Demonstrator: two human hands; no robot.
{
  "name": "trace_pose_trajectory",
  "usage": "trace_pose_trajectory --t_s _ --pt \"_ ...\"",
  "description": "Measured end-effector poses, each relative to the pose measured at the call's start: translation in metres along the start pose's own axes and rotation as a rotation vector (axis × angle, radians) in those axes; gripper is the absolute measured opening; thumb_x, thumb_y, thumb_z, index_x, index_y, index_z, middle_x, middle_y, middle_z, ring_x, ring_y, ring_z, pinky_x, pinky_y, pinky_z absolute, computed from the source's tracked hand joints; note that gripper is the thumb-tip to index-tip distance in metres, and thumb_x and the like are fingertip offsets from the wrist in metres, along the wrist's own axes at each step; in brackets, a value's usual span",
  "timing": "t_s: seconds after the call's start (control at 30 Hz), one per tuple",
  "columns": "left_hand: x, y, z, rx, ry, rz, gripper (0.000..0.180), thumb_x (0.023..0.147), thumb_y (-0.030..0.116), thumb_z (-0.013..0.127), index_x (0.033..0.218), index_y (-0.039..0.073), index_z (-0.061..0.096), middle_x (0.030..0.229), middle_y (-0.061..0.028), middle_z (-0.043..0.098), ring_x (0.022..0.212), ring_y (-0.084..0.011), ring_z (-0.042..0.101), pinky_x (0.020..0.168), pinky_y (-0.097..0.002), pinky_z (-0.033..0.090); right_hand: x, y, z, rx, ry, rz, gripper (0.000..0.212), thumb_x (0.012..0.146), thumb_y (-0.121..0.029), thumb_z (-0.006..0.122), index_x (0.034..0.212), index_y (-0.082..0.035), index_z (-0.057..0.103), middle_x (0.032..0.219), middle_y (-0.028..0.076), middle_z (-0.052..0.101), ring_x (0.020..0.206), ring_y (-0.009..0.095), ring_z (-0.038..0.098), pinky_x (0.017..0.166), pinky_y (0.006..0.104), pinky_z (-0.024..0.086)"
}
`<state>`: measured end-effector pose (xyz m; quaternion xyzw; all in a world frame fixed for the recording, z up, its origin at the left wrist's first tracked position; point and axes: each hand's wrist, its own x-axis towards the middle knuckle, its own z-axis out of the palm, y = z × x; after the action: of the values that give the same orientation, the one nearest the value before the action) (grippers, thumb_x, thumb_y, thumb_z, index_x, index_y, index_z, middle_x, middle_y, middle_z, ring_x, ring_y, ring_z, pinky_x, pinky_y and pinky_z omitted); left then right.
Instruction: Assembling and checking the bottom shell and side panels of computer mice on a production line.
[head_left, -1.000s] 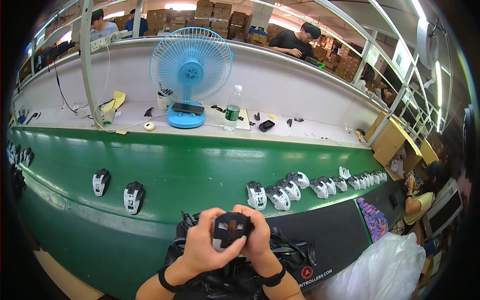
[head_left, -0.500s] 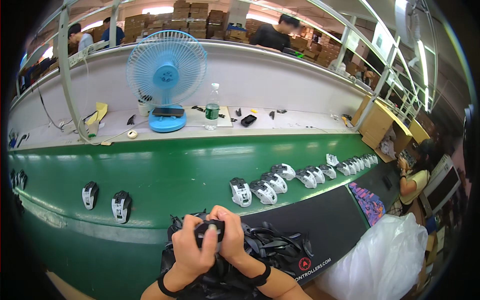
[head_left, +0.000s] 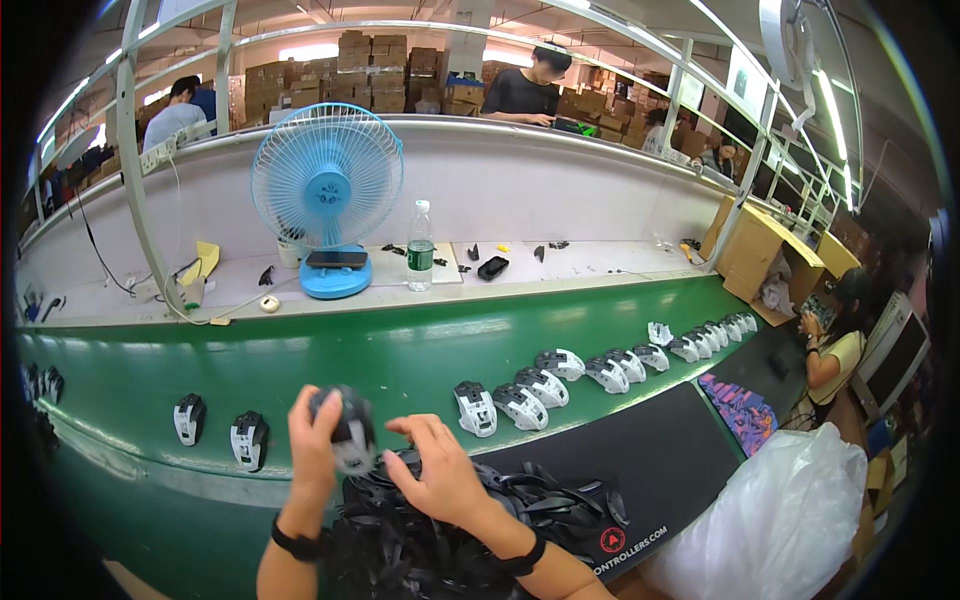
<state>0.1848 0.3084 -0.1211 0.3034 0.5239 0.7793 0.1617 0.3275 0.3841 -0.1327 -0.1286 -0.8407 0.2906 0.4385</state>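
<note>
A black and grey computer mouse (head_left: 352,428), somewhat smeared by motion, is held up at its left side by my left hand (head_left: 312,450). Just right of it, my right hand (head_left: 438,468) has its fingers apart and grips nothing; its fingertips point toward the mouse without touching it. Under both hands lies a heap of thin curved black plastic parts (head_left: 400,540). Two white and black mice (head_left: 248,440) rest on the green belt (head_left: 350,360) to the left. A long row of similar white and black mice (head_left: 520,405) runs away to the right.
A black mat (head_left: 640,450) lies right of the heap, with a white plastic bag (head_left: 765,520) beyond. On the back shelf stand a blue fan (head_left: 328,200) and a water bottle (head_left: 420,248). A co-worker (head_left: 840,350) sits at far right, near a cardboard box (head_left: 755,260).
My hands have come apart. The left one moved left with the mouse and turned it, while the right let go and opened. The whole view has tilted up slightly.
</note>
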Motion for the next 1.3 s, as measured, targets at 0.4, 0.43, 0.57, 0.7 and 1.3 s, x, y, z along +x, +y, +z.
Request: trace_pose_trajectory --t_s 0.4,0.43,0.57,0.7,1.3 --pt "0.105 -0.126 -0.108 1.338 0.111 -0.019 0.037 0.076 0.026 0.065 0.099 -0.002 0.057 0.087 -0.0158 0.063 0.080 -0.0304 0.060 0.072 -0.0390 0.048 -0.066 0.006 0.049 -0.298 -0.836 -0.246 0.051 0.070 -0.023 0.070 0.116 -0.008 0.052 0.108 0.012 0.050 0.105 0.031 0.047 0.080 0.0407 0.046" --pt "0.109 -0.139 -0.118 1.472 0.100 0.221 0.045 0.075 0.028 0.065 0.108 0.000 0.052 0.098 -0.0209 0.057 0.092 -0.0373 0.055 0.081 -0.0430 0.046 -0.069 0.007 0.053 -0.295 -0.833 -0.242 0.051 0.070 -0.023 0.070 0.116 -0.008 0.052 0.108 0.012 0.050 0.105 0.031 0.047 0.080 0.0407 0.046" --pt "0.110 -0.110 -0.072 1.572 -0.052 0.300 0.046 0.074 0.028 0.065 0.109 0.002 0.051 0.105 -0.0200 0.055 0.099 -0.0369 0.052 0.085 -0.0455 0.044 -0.062 0.008 0.050 -0.361 -0.812 -0.196 0.040 0.068 -0.014 0.068 0.106 -0.007 0.058 0.106 0.013 0.051 0.102 0.030 0.048 0.078 0.0387 0.046" --pt "0.114 -0.093 -0.004 1.425 -0.531 0.246 0.043 0.074 0.030 0.065 0.106 0.002 0.055 0.102 -0.0214 0.059 0.097 -0.0373 0.056 0.086 -0.0444 0.045 -0.062 0.009 0.047 -0.366 -0.779 -0.153 0.023 0.068 -0.010 0.065 0.090 -0.006 0.064 0.101 0.012 0.056 0.099 0.028 0.052 0.077 0.0363 0.047" --pt "0.108 -0.150 0.091 1.321 -1.064 0.033 0.092 0.045 0.062 0.081 0.109 -0.001 0.058 0.108 -0.0229 0.057 0.101 -0.0360 0.054 0.088 -0.0411 0.045 -0.025 0.008 0.024 -0.276 -0.931 -0.174 0.018 0.070 -0.008 0.062 0.086 -0.003 0.063 0.085 0.016 0.064 0.081 0.032 0.064 0.070 0.0395 0.051"
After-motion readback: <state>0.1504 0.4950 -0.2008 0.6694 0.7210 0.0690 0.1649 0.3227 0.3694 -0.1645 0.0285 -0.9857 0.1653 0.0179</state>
